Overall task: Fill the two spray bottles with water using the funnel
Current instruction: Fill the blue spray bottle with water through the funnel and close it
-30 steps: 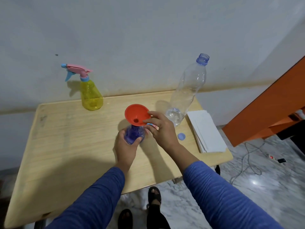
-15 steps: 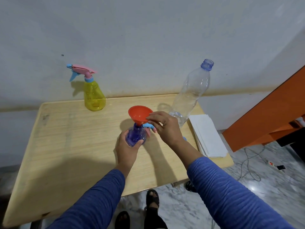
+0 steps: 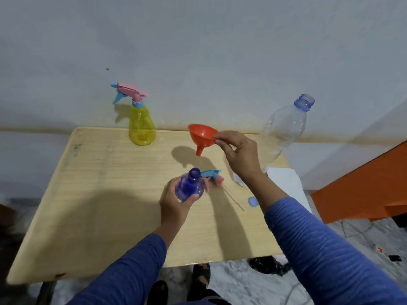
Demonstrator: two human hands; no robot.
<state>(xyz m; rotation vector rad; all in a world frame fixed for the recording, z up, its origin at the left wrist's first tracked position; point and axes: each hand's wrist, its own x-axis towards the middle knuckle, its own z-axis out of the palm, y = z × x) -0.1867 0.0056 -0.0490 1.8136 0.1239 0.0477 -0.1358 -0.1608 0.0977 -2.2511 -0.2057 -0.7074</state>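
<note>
Two spray bottles: your left hand [image 3: 176, 202] grips the blue one [image 3: 189, 187], one yellow [image 3: 142, 124] stands apart; right hand [image 3: 240, 155] pinches the one funnel [image 3: 201, 136].

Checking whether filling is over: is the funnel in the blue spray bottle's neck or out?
Out. The right hand holds the funnel in the air, above the blue spray bottle, whose mouth is open.

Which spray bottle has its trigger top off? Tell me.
The blue spray bottle in the left hand: its neck is open and a trigger head lies beside it. The yellow spray bottle is capped.
</note>
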